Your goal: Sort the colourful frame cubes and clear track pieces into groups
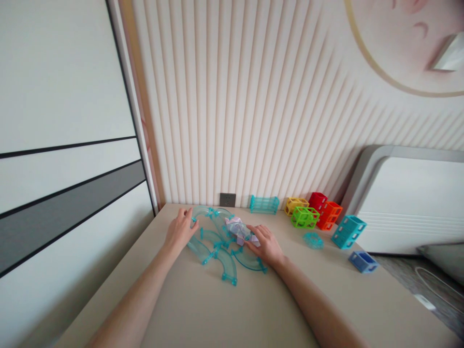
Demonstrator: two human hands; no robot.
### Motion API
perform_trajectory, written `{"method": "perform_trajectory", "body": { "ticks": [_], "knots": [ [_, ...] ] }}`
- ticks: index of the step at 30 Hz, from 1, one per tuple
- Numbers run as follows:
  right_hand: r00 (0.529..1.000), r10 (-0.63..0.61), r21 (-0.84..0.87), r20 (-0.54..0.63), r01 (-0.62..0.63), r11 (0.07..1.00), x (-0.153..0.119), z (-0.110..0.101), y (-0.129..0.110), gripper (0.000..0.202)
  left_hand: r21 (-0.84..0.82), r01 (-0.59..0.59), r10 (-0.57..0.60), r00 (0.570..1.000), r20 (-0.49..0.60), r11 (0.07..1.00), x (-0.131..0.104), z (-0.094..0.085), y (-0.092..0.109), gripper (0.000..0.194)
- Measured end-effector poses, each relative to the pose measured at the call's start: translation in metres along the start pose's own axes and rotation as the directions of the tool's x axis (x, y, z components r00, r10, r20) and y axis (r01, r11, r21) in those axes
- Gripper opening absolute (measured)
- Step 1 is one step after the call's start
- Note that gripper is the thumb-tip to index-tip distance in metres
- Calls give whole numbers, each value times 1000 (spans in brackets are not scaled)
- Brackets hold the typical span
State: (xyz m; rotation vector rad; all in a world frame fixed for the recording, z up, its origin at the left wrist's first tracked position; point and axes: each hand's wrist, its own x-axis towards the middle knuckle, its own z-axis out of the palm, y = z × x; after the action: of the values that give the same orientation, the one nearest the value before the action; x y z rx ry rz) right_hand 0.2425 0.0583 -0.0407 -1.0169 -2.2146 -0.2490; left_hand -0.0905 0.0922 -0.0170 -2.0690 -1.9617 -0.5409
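Observation:
A loose heap of clear teal curved track pieces lies on the table, with teal connectors at their ends. My left hand is at the heap's left side, thumb and fingers closed around the teal end of one curved track piece. On the right, my right hand pinches the end of another clear track piece over several pale lilac pieces. Its fingertips partly cover that end. Another curved piece lies just below my right hand.
Along the right stand yellow, green, red, orange, teal and blue open-frame blocks. A teal lattice piece rests by the wall, near a black socket. A round teal piece lies flat.

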Motion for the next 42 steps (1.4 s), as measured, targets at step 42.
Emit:
{"method": "perform_trajectory", "body": {
  "ticks": [42],
  "knots": [
    [978,-94,47,185,87,995,7,-2,-9,39,-331,-150,10,921,-389,932,8,17,-22,25]
  ]
}}
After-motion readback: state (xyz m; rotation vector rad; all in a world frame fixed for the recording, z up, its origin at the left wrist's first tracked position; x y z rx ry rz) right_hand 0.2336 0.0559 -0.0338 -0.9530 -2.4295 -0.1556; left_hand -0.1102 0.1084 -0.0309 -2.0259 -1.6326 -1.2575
